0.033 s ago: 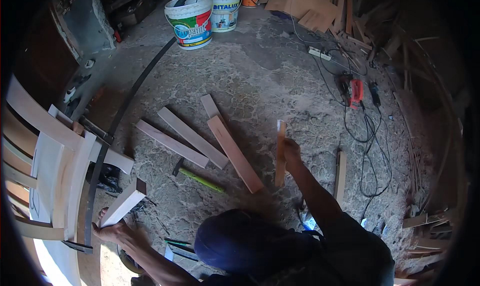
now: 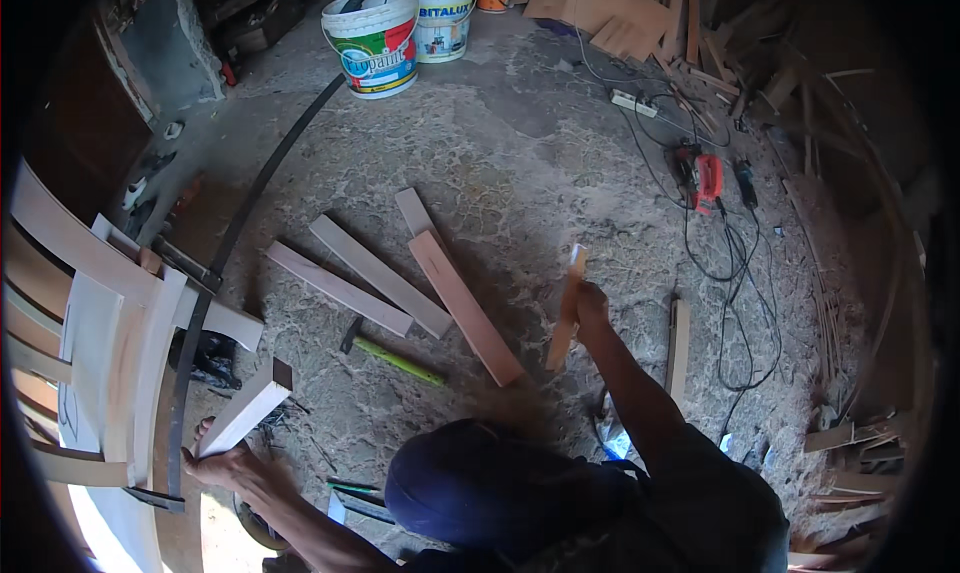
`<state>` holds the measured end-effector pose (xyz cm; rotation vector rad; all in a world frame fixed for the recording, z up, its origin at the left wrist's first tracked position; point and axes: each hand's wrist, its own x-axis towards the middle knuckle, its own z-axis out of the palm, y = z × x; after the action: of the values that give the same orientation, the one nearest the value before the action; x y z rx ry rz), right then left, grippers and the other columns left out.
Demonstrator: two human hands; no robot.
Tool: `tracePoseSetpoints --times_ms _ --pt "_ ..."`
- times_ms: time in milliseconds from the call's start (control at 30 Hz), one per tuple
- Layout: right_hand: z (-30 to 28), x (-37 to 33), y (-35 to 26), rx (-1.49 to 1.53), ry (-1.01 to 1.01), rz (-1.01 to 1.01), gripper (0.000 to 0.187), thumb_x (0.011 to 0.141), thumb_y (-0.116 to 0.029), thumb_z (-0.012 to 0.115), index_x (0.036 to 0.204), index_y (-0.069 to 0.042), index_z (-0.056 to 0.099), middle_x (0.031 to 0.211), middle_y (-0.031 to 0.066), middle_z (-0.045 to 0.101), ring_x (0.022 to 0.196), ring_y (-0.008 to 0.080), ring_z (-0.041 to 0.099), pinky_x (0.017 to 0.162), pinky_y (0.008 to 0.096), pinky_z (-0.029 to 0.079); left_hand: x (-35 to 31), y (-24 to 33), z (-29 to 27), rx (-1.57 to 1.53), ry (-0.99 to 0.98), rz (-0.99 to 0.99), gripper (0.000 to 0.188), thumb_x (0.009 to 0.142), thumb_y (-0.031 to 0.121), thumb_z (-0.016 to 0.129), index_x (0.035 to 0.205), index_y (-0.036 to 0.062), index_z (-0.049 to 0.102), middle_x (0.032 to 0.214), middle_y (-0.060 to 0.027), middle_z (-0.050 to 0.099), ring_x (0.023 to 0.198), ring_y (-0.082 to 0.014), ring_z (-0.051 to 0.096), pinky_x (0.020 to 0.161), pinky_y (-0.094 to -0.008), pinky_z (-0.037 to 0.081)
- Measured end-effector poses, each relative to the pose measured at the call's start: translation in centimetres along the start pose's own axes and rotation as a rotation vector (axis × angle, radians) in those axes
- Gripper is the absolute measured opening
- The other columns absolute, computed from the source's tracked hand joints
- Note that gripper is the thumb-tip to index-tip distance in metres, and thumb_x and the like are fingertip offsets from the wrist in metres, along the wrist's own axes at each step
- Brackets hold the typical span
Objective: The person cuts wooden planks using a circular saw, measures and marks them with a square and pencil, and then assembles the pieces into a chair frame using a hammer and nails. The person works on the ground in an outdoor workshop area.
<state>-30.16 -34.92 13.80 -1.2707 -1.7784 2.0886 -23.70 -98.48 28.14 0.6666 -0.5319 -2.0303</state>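
Note:
At the lower left, my left hand (image 2: 222, 463) grips the lower end of a pale wooden block (image 2: 245, 411), which tilts up to the right beside a curved wooden frame (image 2: 138, 363). Right of centre, my right hand (image 2: 591, 303) is closed round a narrow wooden strip (image 2: 566, 323), its bright top end leaning slightly right. Between my hands several boards lie on the floor, among them a reddish board (image 2: 465, 308), a pale board (image 2: 382, 276) and a shorter-looking plank (image 2: 340, 289). A hammer (image 2: 400, 360) with a yellow-green handle rests just below them.
A long black bar (image 2: 262, 183) runs from the frame toward two paint buckets (image 2: 370, 48). A red power tool (image 2: 708, 183) with trailing cables (image 2: 745, 303) lies at right. Scrap wood (image 2: 630, 18) is heaped behind. A dark blue cap (image 2: 470, 483) hides some floor.
The strip in my right hand has tilted, its top end moving right. My left hand keeps its hold on the block. The whole view has shifted slightly.

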Motion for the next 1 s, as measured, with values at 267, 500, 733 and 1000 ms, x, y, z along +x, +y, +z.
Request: tracePoseSetpoints --times_ms 267,500,733,1000 --pt "-17.4 8.0 7.9 0.507 0.533 -0.146 0.011 0.092 -0.007 0.056 0.101 -0.011 0.061 0.084 0.0041 0.064 0.071 0.0157 0.063 0.059 0.0302 0.055 -2.6 -2.0 1.4 0.142 -0.142 -0.005 0.042 0.087 0.040 0.059 0.085 -0.0020 0.059 0.076 -0.0136 0.062 0.071 -0.0272 0.065 0.066 -0.0432 0.057" --pt "-24.1 6.3 12.2 0.438 0.609 0.123 0.031 0.103 -0.040 0.055 0.104 -0.010 0.061 0.073 0.0044 0.062 0.064 0.0151 0.062 0.049 0.0269 0.051 -8.5 -3.7 6.2 0.015 -0.159 0.090 0.033 0.088 0.037 0.068 0.092 0.0087 0.052 0.076 -0.0064 0.053 0.066 -0.0204 0.055 0.062 -0.0361 0.050" --pt "-2.0 -8.2 2.9 -0.294 -0.353 -0.385 0.029 0.103 -0.030 0.058 0.086 -0.007 0.059 0.054 -0.0019 0.043 0.042 0.0083 0.041 0.041 0.0270 0.031 -10.2 -1.1 6.8 -0.009 -0.248 0.114 0.030 0.094 0.038 0.065 0.099 0.0105 0.052 0.077 -0.0042 0.054 0.068 -0.0188 0.056 0.065 -0.0359 0.051" --pt "20.5 -33.8 -10.2 -0.625 -1.257 -1.512 0.066 0.086 -0.018 0.075 0.143 -0.003 0.045 0.125 0.0238 0.061 0.114 0.0404 0.061 0.096 0.0473 0.051 -16.8 -0.8 10.5 0.701 -0.566 0.463 0.043 0.101 0.030 0.064 0.126 0.0041 0.041 0.106 -0.0057 0.053 0.096 -0.0119 0.051 0.080 -0.0299 0.046"
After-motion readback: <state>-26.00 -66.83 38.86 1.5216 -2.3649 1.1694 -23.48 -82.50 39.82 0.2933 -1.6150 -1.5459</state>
